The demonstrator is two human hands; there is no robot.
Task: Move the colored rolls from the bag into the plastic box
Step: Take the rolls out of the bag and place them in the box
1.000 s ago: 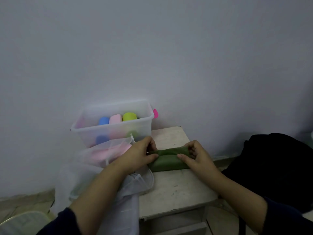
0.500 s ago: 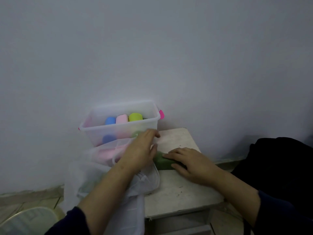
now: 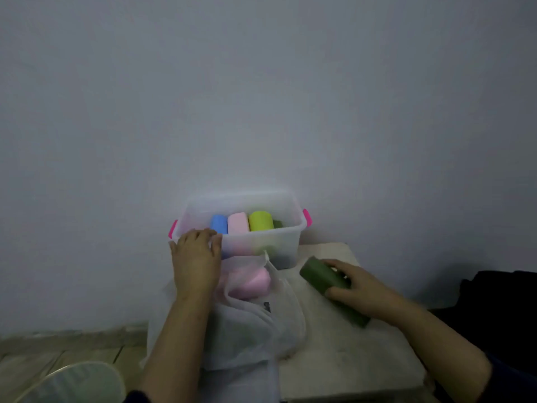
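A clear plastic box (image 3: pixel 287 225) with pink handles stands against the wall. Inside it stand a blue roll (image 3: pixel 218 223), a pink roll (image 3: pixel 238 223) and a yellow-green roll (image 3: pixel 260 221). My left hand (image 3: pixel 195 258) rests on the box's front left rim, fingers over the edge. My right hand (image 3: pixel 356 287) grips a dark green roll (image 3: pixel 318 276) lying on the small white table (image 3: pixel 348 359). A translucent white bag (image 3: pixel 255 324) sags over the table's left edge, with a pink roll (image 3: pixel 255 282) showing at its mouth.
A dark cloth mass (image 3: pixel 494 303) lies to the right of the table. The pale rim of a round object (image 3: pixel 72 382) shows at the bottom left on the floor. A grey wall rises right behind the box.
My left hand let go of the green roll and moved up-left onto the box's rim. My right hand now holds the green roll alone, turned diagonally on the table.
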